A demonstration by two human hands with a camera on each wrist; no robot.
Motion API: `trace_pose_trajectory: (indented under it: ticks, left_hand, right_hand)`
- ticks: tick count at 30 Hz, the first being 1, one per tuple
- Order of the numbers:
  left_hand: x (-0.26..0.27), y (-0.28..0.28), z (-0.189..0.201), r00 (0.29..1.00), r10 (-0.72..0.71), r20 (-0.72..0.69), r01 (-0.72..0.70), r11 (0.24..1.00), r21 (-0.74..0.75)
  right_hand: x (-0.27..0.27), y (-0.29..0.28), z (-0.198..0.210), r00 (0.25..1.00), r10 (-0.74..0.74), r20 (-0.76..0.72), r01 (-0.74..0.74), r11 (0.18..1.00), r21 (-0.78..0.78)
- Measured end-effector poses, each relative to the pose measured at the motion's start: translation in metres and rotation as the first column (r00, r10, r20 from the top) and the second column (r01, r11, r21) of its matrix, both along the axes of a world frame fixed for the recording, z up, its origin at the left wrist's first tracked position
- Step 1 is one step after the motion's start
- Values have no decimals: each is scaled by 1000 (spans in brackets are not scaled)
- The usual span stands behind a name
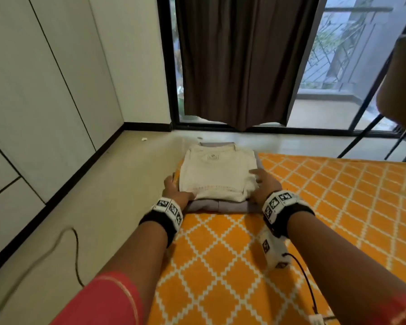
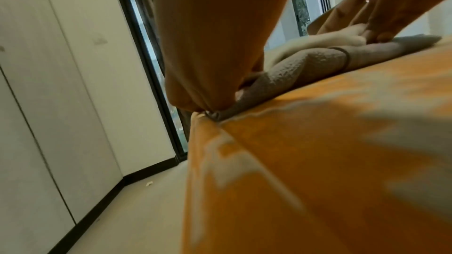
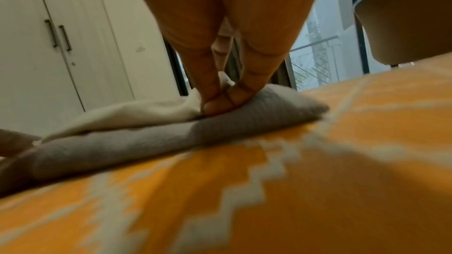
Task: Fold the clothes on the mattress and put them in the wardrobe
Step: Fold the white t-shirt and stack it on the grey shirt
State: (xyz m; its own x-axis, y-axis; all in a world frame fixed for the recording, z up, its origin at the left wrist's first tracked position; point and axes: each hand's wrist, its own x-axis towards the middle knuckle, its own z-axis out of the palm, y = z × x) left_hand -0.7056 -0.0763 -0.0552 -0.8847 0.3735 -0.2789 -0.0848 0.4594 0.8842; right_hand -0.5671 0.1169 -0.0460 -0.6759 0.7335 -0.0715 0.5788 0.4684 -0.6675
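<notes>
Cream shirt (image 1: 217, 177), folded, atop grey garment (image 1: 211, 206); collar points away from grips. Left hand (image 1: 176, 192) grasps grey edge; right hand (image 1: 265, 186) presses, unclenched.

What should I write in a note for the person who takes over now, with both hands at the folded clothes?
Left hand: grips the left edge of the grey garment, fingers seemingly tucked under it.
Right hand: straight fingers press on the pile's right edge.
Things: the cream shirt lies folded on the grey garment, at the corner of the mattress. The wardrobe doors are shut.
Done: both pieces folded and stacked.
Left: lift the pile, open the wardrobe, put it inside.
</notes>
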Motion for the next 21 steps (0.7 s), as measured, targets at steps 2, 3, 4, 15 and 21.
trace_pose_trajectory:
  ticks: [2,3,4,15,21]
  left_hand:
    - [0,5,-12,999,29,-36,-30,999,-20]
    - [-2,8,-12,998,42,-48,-43,999,-32]
    - [-2,10,-8,996,69,-64,-73,995,-70]
    - [66,20,-46,660,-709,-248,233,507,-829]
    - [110,4,-39,827,-537,-166,165,515,-841]
  right_hand:
    - [6,2,-19,996,-80,-26,81,996,22]
    - [9,3,-20,991,-124,-48,125,992,23]
    - [10,3,-17,987,-148,-56,151,987,53]
    - [12,-28,-53,726,311,613,-573,766,291]
    - [51,-43,-50,785,67,616,-365,853,373]
